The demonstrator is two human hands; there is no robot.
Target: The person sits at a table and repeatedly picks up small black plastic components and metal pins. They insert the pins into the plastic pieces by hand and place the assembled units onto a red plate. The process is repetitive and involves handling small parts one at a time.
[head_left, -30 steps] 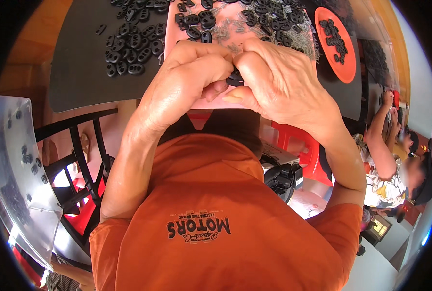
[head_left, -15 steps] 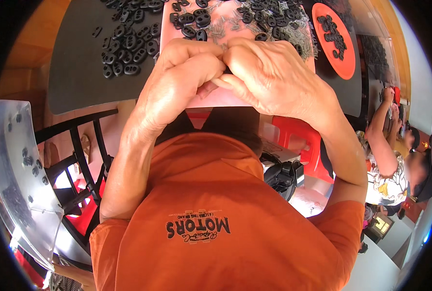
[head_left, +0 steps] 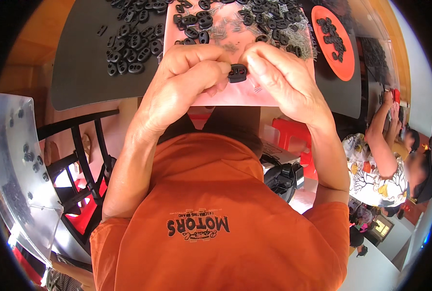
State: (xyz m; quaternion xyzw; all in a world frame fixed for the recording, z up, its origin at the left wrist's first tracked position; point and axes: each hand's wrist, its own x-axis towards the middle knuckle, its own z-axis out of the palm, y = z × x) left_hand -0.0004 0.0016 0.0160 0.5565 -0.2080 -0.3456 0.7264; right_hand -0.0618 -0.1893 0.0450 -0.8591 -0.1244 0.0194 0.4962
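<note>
My left hand [head_left: 177, 82] is closed, pinching a black two-hole cord lock [head_left: 237, 72] between thumb and fingers. Close beside the cord lock is my right hand [head_left: 288, 80], its fingers curled and its thumb along them. Thin spring ends [head_left: 257, 89] show just below those fingers; whether they are gripped cannot be made out. Both hands are above the near part of a pink sheet [head_left: 216, 99]. Beyond them, loose black cord locks [head_left: 203, 20] and many small metal springs [head_left: 219, 33] lie on the sheet.
A heap of black cord locks [head_left: 134, 48] covers part of the dark table [head_left: 85, 72]. At right, an orange plate [head_left: 344, 70] holds small black parts [head_left: 333, 39]. Around stand a clear bin [head_left: 26, 194], a black chair [head_left: 77, 145] and a red stool [head_left: 288, 131]. Another person [head_left: 378, 169] sits at right.
My hands were pressed together, hiding most of the piece. Now the right hand has drawn away slightly to the right, and the cord lock shows in my left fingers.
</note>
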